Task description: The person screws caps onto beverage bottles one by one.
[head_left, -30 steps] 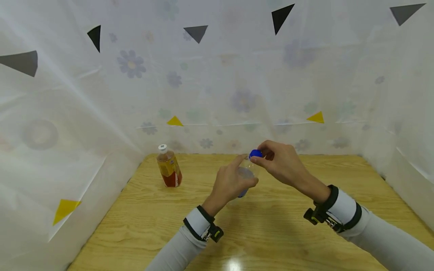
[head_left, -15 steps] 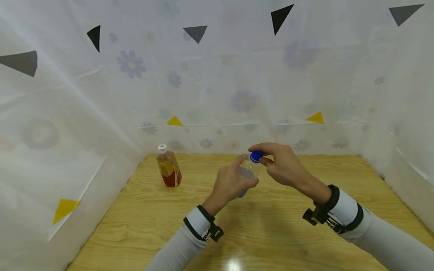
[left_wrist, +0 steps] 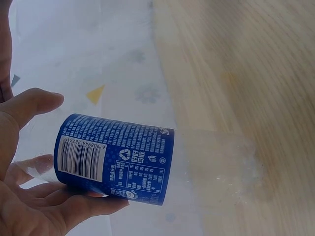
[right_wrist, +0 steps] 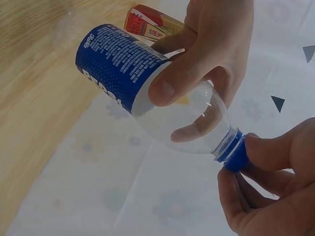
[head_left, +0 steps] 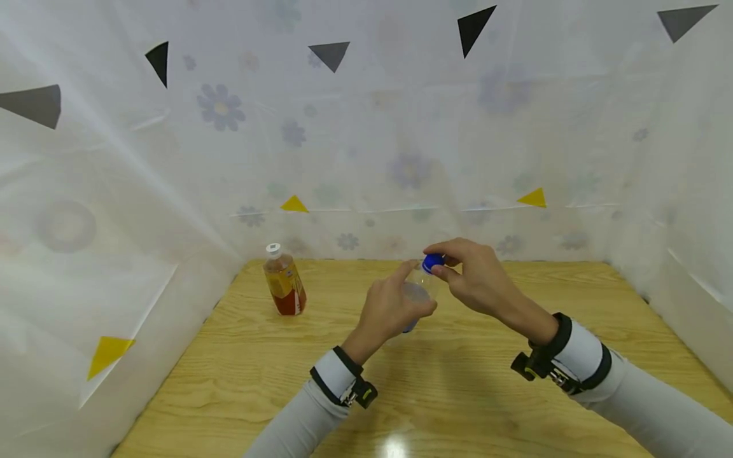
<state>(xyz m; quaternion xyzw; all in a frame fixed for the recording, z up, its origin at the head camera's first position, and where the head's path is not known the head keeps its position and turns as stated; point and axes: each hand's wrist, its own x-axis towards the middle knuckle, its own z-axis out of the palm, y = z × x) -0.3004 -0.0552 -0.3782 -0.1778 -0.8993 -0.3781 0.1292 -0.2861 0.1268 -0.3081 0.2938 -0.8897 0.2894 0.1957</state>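
Observation:
My left hand (head_left: 392, 305) grips a clear plastic bottle (right_wrist: 162, 128) round its upper part, thumb on one side and fingers on the other. A blue Pepsi label (left_wrist: 115, 157) with white print and a barcode wraps the bottle's middle. The bottle leans, its neck toward my right hand (head_left: 478, 277). That hand pinches the blue screw cap (right_wrist: 238, 156) between thumb and fingers. The cap sits on the bottle's neck, with a blue ring below it. No liquid shows inside the see-through walls.
To the left on the wooden table (head_left: 258, 375) stands a bottle of reddish-brown drink (head_left: 285, 283) with a white cap and yellow label. A pale flowered curtain (head_left: 366, 159) with dark and yellow triangles rises behind the table and at both sides.
My right thumb and fingers slid back round the cap's side half a second ago, and the thumb now lies further forward on it again. The left hand holds the bottle steady.

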